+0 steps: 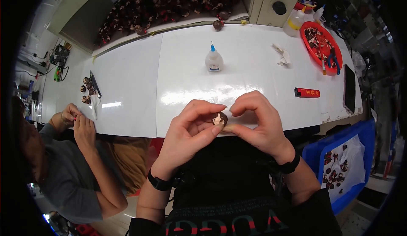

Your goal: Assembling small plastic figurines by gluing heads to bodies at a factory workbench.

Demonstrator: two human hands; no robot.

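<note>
My left hand (193, 128) and my right hand (256, 119) meet at the near edge of the white table (186, 75). Between their fingertips they pinch a small dark brown round piece (220, 119) with a pale cream part on its left side. Both hands touch it; thumbs and forefingers close around it. Each wrist wears a black band. A white glue bottle with a blue tip (214, 59) stands upright on the table beyond my hands.
A red tray (321, 45) of small pieces with pliers sits far right, a red lighter (307, 92) and a black phone (349, 87) nearer. A heap of dark pieces (169, 5) lies at the back. Another person's hands (78, 121) work at left near several brown pieces (87, 89). A blue bin (339, 164) stands lower right.
</note>
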